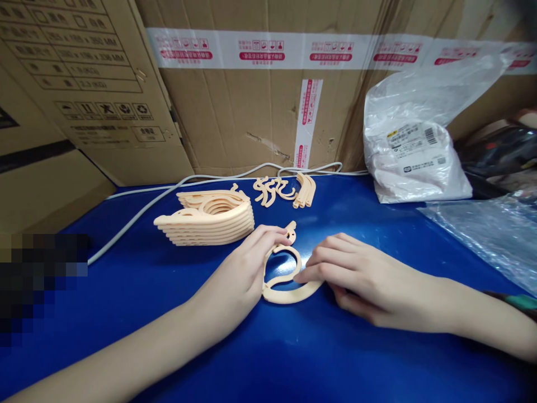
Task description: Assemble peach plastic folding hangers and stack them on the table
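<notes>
A cream plastic folding clothes hanger (289, 294) with curved, looped arms lies on the blue table top between my hands. My left hand (247, 263) is closed on its left side, the fingertips near the small holed upper piece (291, 232). From the other side, my right hand (361, 274) grips the curved arm, thumb underneath and partly hidden, index finger touching the inner loop. Left of and behind them stands a neat stack of matching cream hangers (210, 224). Several loose hooks (266, 190) and curved arm pieces (305, 190) lie farther back.
Large cardboard boxes (243, 112) wall off the back and left (84, 67). A white cable (146, 215) runs along the table's back left. At the back right sit a white labelled plastic bag (415, 157) and clear plastic wrap (490, 235). A blurred-out patch covers the left edge.
</notes>
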`<action>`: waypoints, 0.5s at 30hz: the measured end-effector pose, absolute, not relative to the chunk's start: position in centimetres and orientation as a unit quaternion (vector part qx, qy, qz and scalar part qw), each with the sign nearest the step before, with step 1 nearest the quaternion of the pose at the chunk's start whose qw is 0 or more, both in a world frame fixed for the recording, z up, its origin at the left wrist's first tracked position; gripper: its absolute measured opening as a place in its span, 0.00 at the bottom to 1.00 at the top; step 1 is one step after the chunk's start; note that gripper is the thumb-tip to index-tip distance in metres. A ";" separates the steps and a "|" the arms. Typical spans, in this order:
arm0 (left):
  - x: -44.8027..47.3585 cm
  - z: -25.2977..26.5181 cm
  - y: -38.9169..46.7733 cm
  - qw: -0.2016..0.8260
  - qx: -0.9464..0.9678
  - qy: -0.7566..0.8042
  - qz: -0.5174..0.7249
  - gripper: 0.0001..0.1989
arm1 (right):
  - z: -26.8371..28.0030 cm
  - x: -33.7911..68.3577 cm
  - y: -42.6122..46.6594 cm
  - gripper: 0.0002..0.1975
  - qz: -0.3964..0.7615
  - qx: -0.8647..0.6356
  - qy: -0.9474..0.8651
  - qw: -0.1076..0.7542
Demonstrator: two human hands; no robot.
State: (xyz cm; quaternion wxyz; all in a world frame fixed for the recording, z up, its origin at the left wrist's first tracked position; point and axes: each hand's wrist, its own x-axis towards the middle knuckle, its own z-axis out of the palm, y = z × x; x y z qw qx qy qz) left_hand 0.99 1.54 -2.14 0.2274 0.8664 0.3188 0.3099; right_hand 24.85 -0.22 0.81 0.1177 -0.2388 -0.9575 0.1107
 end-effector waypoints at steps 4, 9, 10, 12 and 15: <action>0.9 -2.3 1.7 0.209 0.869 0.327 0.308 0.18 | 0.6 25.3 0.4 0.18 0.058 -0.255 -0.957 0.124; 0.8 -2.2 1.6 0.211 0.869 0.338 0.294 0.20 | 0.9 25.4 0.6 0.17 0.006 -0.293 -0.947 0.133; 0.8 -2.2 1.6 0.210 0.868 0.339 0.295 0.20 | 1.0 25.4 0.6 0.17 0.011 -0.298 -0.944 0.137; 0.8 -2.2 1.5 0.210 0.866 0.343 0.296 0.20 | 1.1 25.5 0.5 0.17 0.034 -0.310 -0.940 0.141; 0.8 -2.2 1.5 0.213 0.864 0.350 0.292 0.19 | 1.1 25.5 0.4 0.15 0.060 -0.328 -0.933 0.133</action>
